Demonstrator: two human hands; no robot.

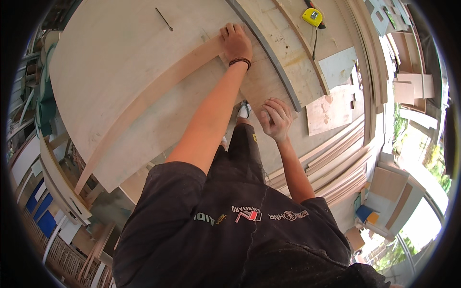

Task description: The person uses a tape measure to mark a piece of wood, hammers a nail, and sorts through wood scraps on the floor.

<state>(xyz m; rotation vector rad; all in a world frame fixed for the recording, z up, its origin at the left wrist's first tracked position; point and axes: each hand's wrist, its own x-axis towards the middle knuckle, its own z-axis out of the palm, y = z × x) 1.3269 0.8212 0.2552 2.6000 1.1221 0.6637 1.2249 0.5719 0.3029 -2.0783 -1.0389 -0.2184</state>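
Observation:
A long pale wooden strip [158, 89] lies across a large plywood sheet [110, 53]. My left hand [236, 42] is at the strip's far right end, its fingers curled down over the wood. Nearer to me and to the right, my right hand [277, 119] is half closed beside the lower end of a grey bar [269, 48]. The fingers of that hand bend toward the thumb, and whatever they hold, if anything, is hidden. A thin dark rod-like tool [164, 19] rests on the plywood sheet at the far side.
A yellow tape measure [312, 17] lies at the far right, near a narrow wooden batten [302, 45] and a grey-white flat piece [338, 67]. Several long wood strips [336, 158] are stacked to my right. Boards and offcuts [408, 91] stand farther right; shelving [62, 182] is at the left.

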